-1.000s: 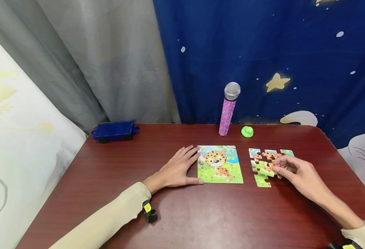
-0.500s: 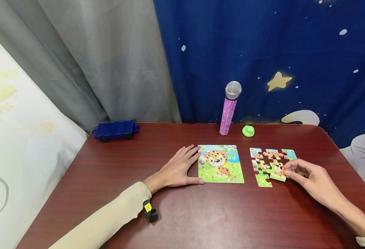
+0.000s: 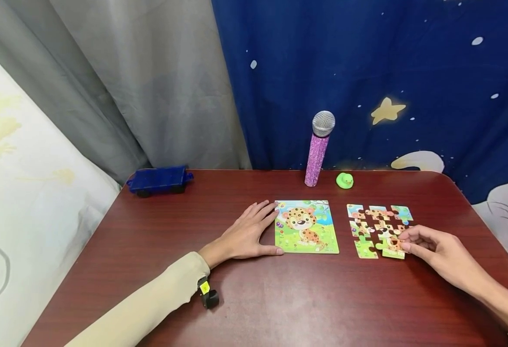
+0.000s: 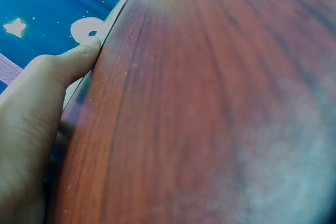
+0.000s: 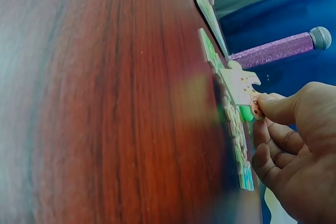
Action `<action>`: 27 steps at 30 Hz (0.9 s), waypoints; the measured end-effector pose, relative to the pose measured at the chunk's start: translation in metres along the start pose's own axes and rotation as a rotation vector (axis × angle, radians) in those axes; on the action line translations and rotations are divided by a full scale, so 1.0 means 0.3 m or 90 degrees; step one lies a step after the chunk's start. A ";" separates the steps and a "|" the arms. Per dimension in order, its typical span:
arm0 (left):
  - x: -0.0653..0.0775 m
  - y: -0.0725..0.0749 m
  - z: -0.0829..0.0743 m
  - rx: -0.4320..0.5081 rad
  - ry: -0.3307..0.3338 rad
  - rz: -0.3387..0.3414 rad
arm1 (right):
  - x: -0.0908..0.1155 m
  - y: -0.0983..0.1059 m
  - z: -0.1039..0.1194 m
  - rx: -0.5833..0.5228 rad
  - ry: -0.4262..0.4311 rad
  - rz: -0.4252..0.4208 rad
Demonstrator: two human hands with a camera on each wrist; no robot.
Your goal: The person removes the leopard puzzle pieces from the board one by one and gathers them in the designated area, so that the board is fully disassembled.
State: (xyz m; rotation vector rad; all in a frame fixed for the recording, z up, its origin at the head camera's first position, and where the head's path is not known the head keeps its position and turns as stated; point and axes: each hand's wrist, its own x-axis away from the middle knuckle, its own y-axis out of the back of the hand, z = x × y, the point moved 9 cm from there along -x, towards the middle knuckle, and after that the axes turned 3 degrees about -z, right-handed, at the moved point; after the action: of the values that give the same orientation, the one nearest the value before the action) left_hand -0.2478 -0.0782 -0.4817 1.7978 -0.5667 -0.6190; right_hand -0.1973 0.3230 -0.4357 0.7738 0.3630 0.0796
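Observation:
My right hand (image 3: 438,250) pinches a jigsaw piece (image 3: 393,249) between thumb and fingers, just over the near side of a group of laid pieces. In the right wrist view that piece (image 5: 239,85), green with orange spots, is tilted up off the flat row of puzzle pieces (image 5: 235,129). From the head, the laid pieces (image 3: 365,249) form a loose grid with small gaps. My left hand (image 3: 247,236) lies flat with fingers spread, fingertips and thumb at the left edge of a square leopard picture (image 3: 310,241). In the left wrist view, my left thumb (image 4: 79,59) reaches along the tabletop.
A glittery pink microphone (image 3: 316,154) stands upright near the table's back edge, with a green toy duck (image 3: 344,181) to its right. At the back left sits a blue toy wagon (image 3: 160,180). Curtains (image 3: 158,86) hang behind the brown table (image 3: 254,303).
My right hand has moved the pinched piece right and toward me, from above the middle-left of the grid to its near middle. The left hand stays at the picture's edge.

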 end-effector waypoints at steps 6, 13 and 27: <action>0.001 -0.002 0.005 -0.005 0.004 0.003 | 0.009 -0.005 -0.020 0.009 0.007 0.006; -0.001 -0.002 0.003 -0.004 0.002 0.002 | 0.023 -0.019 -0.041 0.081 -0.017 0.008; 0.003 0.000 0.002 0.000 0.003 0.002 | 0.020 -0.022 -0.035 0.094 0.017 -0.011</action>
State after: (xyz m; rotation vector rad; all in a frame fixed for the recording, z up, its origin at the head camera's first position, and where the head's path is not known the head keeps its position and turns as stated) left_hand -0.2476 -0.0791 -0.4819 1.7980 -0.5671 -0.6127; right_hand -0.1957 0.3266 -0.4488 0.9156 0.4043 0.0472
